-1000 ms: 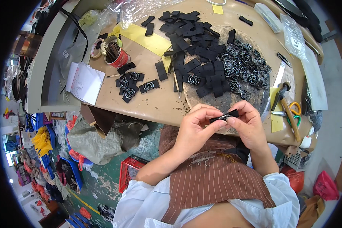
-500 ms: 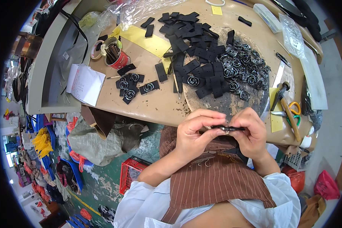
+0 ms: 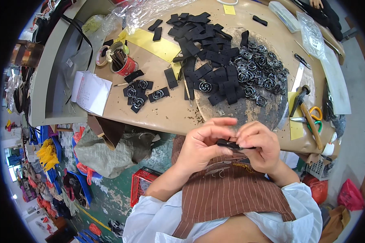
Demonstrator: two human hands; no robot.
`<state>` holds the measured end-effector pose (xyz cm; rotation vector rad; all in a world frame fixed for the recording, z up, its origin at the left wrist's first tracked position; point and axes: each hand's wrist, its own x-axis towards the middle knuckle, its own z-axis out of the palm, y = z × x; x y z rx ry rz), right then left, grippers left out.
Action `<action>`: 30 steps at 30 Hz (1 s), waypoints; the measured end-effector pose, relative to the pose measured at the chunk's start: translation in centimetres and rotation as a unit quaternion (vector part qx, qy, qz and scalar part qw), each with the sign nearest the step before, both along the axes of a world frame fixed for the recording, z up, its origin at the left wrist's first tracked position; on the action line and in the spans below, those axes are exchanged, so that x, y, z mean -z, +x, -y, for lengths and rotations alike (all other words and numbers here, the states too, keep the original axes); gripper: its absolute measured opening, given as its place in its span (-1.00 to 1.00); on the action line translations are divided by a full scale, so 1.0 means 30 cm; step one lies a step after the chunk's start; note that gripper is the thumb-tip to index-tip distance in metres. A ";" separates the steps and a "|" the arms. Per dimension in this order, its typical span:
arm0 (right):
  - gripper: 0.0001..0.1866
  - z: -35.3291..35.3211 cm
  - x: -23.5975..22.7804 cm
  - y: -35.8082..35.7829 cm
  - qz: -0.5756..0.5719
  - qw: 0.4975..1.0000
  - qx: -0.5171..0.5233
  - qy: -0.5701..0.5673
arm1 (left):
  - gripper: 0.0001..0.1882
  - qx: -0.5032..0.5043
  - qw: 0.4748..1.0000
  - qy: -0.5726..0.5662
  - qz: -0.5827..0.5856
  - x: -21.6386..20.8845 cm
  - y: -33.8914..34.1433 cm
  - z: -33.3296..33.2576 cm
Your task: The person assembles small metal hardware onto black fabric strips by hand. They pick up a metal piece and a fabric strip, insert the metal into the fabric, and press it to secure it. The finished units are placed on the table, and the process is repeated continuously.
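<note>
Between my two hands, above the apron and just off the table's front edge, is a small black strip [image 3: 230,144]. My left hand [image 3: 205,143] pinches its left end between thumb and fingers. Thumb and fingertips of my right hand [image 3: 258,142] close on the other end, hiding part of it. Beyond them lies a heap of black strips [image 3: 219,52] with small holes. To its right is a pile of shiny dark metal ring buckles [image 3: 257,67], resting on a worn round board [image 3: 267,111]. Several strips with buckles fitted [image 3: 137,101] lie at the left.
A red can of brown strips [image 3: 123,62] and a notepad [image 3: 91,92] stand at the left. A hammer [image 3: 310,117], scissors [image 3: 315,114] and a white-capped bottle [image 3: 328,150] lie at the right. A pointed tool [image 3: 188,90] rests beside the heap. Another person's hand [image 3: 316,3] shows at the top right.
Both hands have shifted slightly left and drawn closer together. The strip has tilted, showing more of its flat face, and my right fingers have moved further over it.
</note>
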<state>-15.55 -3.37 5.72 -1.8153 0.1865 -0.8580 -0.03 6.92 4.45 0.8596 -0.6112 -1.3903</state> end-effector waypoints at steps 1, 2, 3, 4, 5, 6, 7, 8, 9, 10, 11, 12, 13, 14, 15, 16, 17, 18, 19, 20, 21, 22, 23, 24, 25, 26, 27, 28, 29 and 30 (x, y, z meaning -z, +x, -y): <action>-0.76 -0.006 0.007 0.000 -0.015 0.999 0.011 0.028 | -0.73 0.000 0.999 -0.009 -0.040 0.025 -0.007 -0.002; -0.75 -0.015 0.017 0.002 -0.030 0.998 0.022 0.055 | -0.74 -0.043 0.998 -0.036 0.022 0.039 -0.015 0.003; -0.78 -0.041 0.042 0.011 -0.011 0.986 0.049 0.158 | -0.74 -0.086 0.991 -0.062 0.085 0.047 -0.023 0.010; -0.78 -0.037 0.053 0.015 -0.031 0.988 0.056 0.141 | -0.75 -0.127 0.977 -0.088 0.147 0.057 -0.026 0.013; -0.78 -0.024 0.061 0.023 -0.050 0.989 0.063 0.124 | -0.76 -0.144 0.965 -0.083 0.202 0.073 -0.010 0.013; -0.78 -0.005 0.065 0.033 -0.070 0.989 0.069 0.107 | -0.77 -0.160 0.950 -0.078 0.256 0.092 0.023 0.014; -0.75 0.035 0.064 0.042 -0.131 0.985 0.105 0.041 | -0.78 -0.174 0.933 -0.073 0.307 0.104 0.061 0.019; -0.71 0.074 0.054 0.049 -0.171 0.972 0.161 0.013 | -0.81 -0.247 0.904 -0.020 0.348 0.111 0.103 0.026; -0.69 0.121 0.064 0.045 -0.221 0.947 0.229 -0.036 | -0.84 -0.286 0.875 0.026 0.389 0.121 0.174 0.026; -0.68 0.169 0.073 0.040 -0.268 0.914 0.291 -0.084 | -0.86 -0.324 0.824 0.054 0.462 0.120 0.258 0.024; -0.67 0.204 0.088 0.036 -0.291 0.903 0.304 -0.089 | -0.86 -0.364 0.842 0.086 0.388 0.146 0.332 0.024; -0.66 0.233 0.109 0.033 -0.312 0.892 0.314 -0.092 | -0.83 -0.366 0.836 0.123 0.389 0.131 0.397 0.023; -0.64 0.246 0.118 0.037 -0.332 0.882 0.320 -0.097 | -0.77 -0.359 0.810 0.158 0.436 0.172 0.485 0.006; -0.66 0.251 0.112 0.041 -0.336 0.895 0.291 -0.043 | -0.62 -0.324 0.708 0.221 0.588 0.170 0.523 0.002; -0.67 0.256 0.100 0.044 -0.339 0.904 0.261 0.011 | -0.56 -0.359 0.623 0.210 0.663 0.182 0.523 0.007; -0.69 0.264 0.092 0.049 -0.339 0.909 0.232 0.064 | -0.49 -0.390 0.530 0.194 0.727 0.194 0.518 0.022; -0.72 0.276 0.101 0.031 -0.311 0.920 0.218 0.093 | -0.50 -0.396 0.543 0.143 0.726 0.177 0.493 0.038; -0.76 0.292 0.114 0.000 -0.282 0.929 0.204 0.123 | -0.50 -0.401 0.556 0.092 0.723 0.141 0.454 0.052; -0.79 0.294 0.120 -0.023 -0.254 0.936 0.189 0.153 | -0.50 -0.403 0.568 0.041 0.716 0.114 0.403 0.064; -0.81 0.284 0.100 -0.026 -0.231 0.949 0.191 0.094 | -0.56 -0.387 0.696 0.002 0.605 0.109 0.347 0.076; -0.83 0.267 0.066 -0.025 -0.208 0.959 0.189 0.034 | -0.62 -0.327 0.784 0.003 0.527 0.102 0.268 0.073; -0.85 0.247 0.039 -0.025 -0.184 0.965 0.184 -0.027 | -0.63 -0.217 0.915 -0.018 0.340 0.127 0.195 0.071; -0.83 0.230 0.033 -0.027 -0.154 0.978 0.128 -0.058 | -0.64 -0.115 0.977 0.007 0.179 0.081 0.111 0.081; -0.82 0.209 0.029 -0.019 -0.150 0.979 0.095 -0.097 | -0.63 -0.013 0.996 0.051 0.074 0.062 0.067 0.082; -0.81 0.187 0.013 -0.013 -0.148 0.977 0.070 -0.137 | -0.71 0.036 0.995 0.092 -0.009 0.047 0.041 0.101; -0.80 0.171 0.003 -0.012 -0.145 0.973 0.044 -0.177 | -0.75 0.036 0.995 0.092 -0.016 0.058 0.026 0.110; -0.74 0.162 0.009 -0.017 -0.142 0.974 0.022 -0.173 | -0.78 0.035 0.995 0.092 -0.022 0.077 0.015 0.115; -0.72 0.154 0.002 -0.013 -0.133 0.978 0.046 -0.155 | -0.81 0.036 0.995 0.092 -0.027 0.085 0.007 0.122; -0.69 0.143 -0.007 -0.003 -0.124 0.980 0.069 -0.136 | -0.90 -0.009 0.997 0.076 -0.008 0.082 -0.002 0.124; -0.66 0.132 -0.014 0.005 -0.115 0.982 0.091 -0.117 | -0.91 -0.021 0.997 0.080 0.000 0.072 -0.006 0.119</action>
